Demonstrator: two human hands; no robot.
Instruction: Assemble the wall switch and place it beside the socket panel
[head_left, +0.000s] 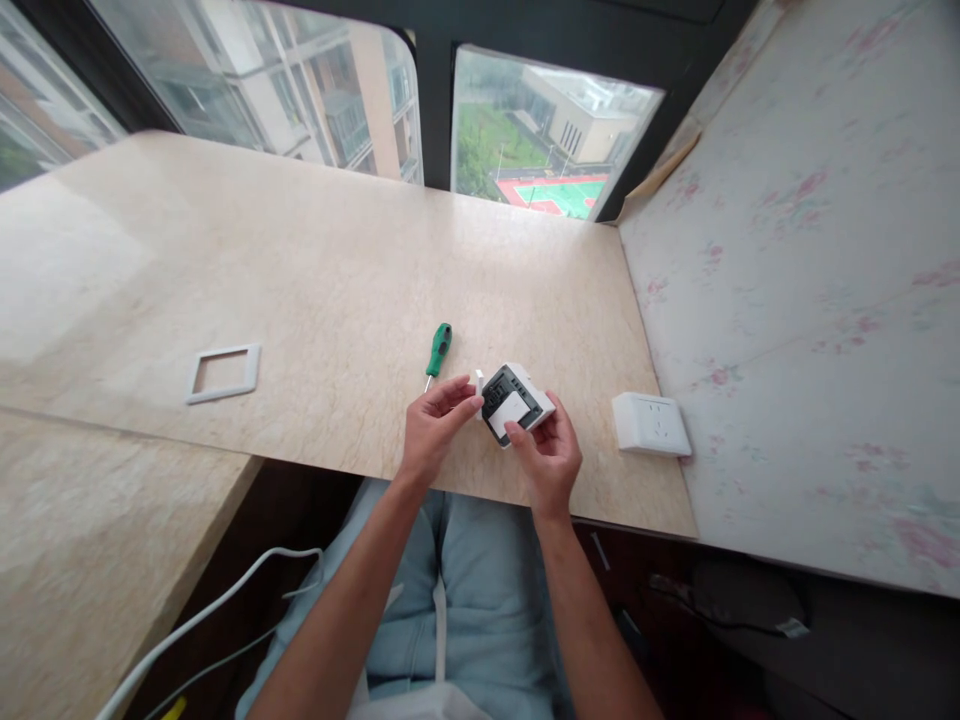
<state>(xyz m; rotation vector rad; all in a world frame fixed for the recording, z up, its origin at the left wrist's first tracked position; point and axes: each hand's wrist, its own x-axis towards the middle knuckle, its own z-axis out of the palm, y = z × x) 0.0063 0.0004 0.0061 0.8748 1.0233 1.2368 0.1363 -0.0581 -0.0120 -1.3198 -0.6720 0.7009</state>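
Note:
Above the counter's front edge, my right hand (553,458) grips a wall switch (496,393) with a white housing and a dark inner face. Its thumb presses near a white rocker plate (510,411) on that face. My left hand (433,428) pinches a small white plastic piece (479,384) between thumb and fingers, right beside the switch's left edge. Whether this piece touches the switch I cannot tell. Just beyond my left hand lies a green-handled screwdriver (439,348), its shaft pointing toward me.
A white rectangular frame (223,374) lies on the marble-patterned counter (337,300) at the left. At the right, a white socket box (651,424) sits against the flowered wall (795,300). Windows border the far edge. A white cable (217,600) hangs at the lower left.

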